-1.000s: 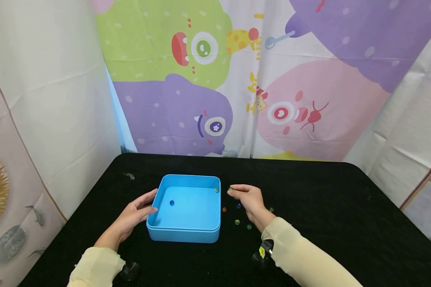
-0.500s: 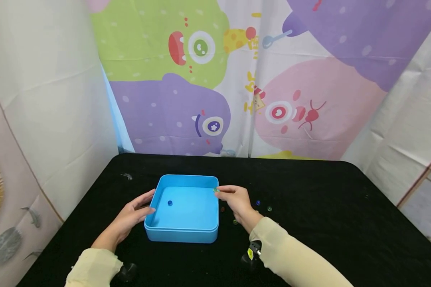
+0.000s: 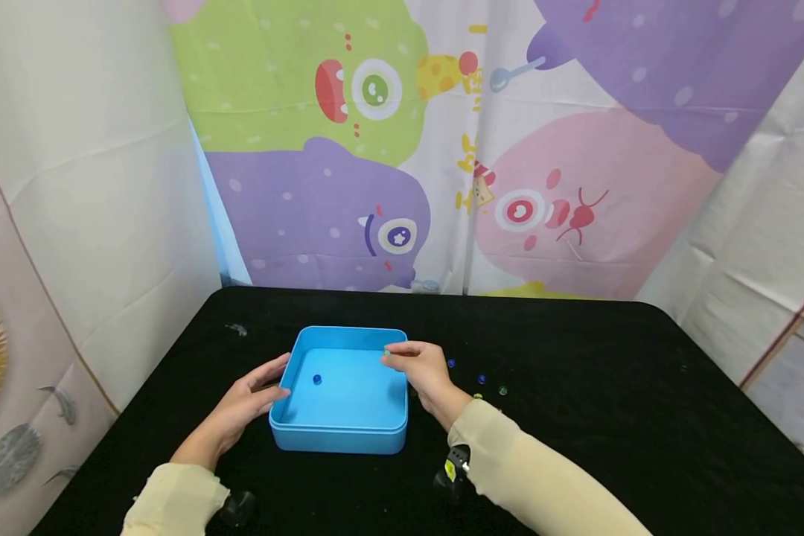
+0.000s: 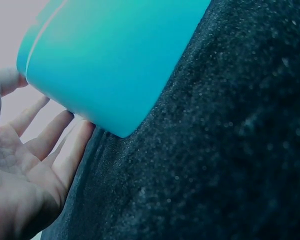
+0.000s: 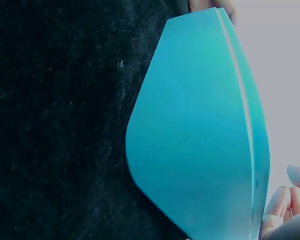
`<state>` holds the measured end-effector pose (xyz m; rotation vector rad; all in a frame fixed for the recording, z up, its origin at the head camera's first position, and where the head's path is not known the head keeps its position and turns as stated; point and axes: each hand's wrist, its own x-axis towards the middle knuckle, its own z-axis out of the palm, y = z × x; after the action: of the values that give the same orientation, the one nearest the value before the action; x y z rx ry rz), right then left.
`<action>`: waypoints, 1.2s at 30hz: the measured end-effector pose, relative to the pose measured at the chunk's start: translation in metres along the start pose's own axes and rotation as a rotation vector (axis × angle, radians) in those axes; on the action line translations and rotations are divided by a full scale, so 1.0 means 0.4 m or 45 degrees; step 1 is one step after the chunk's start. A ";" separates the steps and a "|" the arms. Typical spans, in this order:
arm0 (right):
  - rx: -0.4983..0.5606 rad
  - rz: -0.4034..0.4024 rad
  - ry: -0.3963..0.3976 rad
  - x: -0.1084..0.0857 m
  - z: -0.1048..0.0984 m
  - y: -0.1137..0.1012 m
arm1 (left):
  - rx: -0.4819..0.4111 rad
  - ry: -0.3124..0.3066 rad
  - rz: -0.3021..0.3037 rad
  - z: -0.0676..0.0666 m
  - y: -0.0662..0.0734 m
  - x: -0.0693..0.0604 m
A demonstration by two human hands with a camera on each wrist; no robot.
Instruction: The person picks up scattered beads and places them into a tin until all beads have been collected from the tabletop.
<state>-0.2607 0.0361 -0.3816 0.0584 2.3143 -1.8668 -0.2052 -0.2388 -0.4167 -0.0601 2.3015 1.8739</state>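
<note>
A square blue plastic box [image 3: 348, 441] stands on the black tabletop, with one blue marble [image 3: 317, 380] inside it. At the box's left side, my left hand [image 3: 244, 402] holds the wall, thumb on the rim and fingers against the outside. In the left wrist view, its fingertips [image 4: 85, 125] touch the blue wall. My right hand [image 3: 425, 372] is above the box's right rim, pinching a small greenish marble [image 3: 386, 353] between thumb and fingertip. Part of the box's right side is hidden behind that hand.
Right of the box, on the black cloth [image 3: 576, 417], lie two blue marbles [image 3: 482, 380], a green marble [image 3: 503, 391] and a yellow-green one [image 3: 479, 397] partly covered by the sleeve. A printed curtain [image 3: 348, 216] hangs behind the table.
My right hand has moved left with its marble, from outside the box to over its inside. Another blue marble now shows behind the hand. The left hand keeps its place on the box.
</note>
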 end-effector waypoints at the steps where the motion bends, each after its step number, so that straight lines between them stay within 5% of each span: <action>1: 0.004 -0.008 -0.006 0.000 0.004 -0.002 | 0.001 0.001 0.000 0.000 -0.001 0.001; 20: 0.075 -0.063 -0.056 -0.003 0.066 -0.041 | 0.014 -0.003 0.026 -0.002 -0.011 0.001; 36: 0.071 -0.051 -0.003 0.000 0.053 -0.034 | 0.007 0.001 0.017 -0.001 -0.011 0.005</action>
<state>-0.2604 0.0124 -0.3729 0.0166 2.2784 -1.9494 -0.2065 -0.2401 -0.4214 -0.0449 2.3131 1.8738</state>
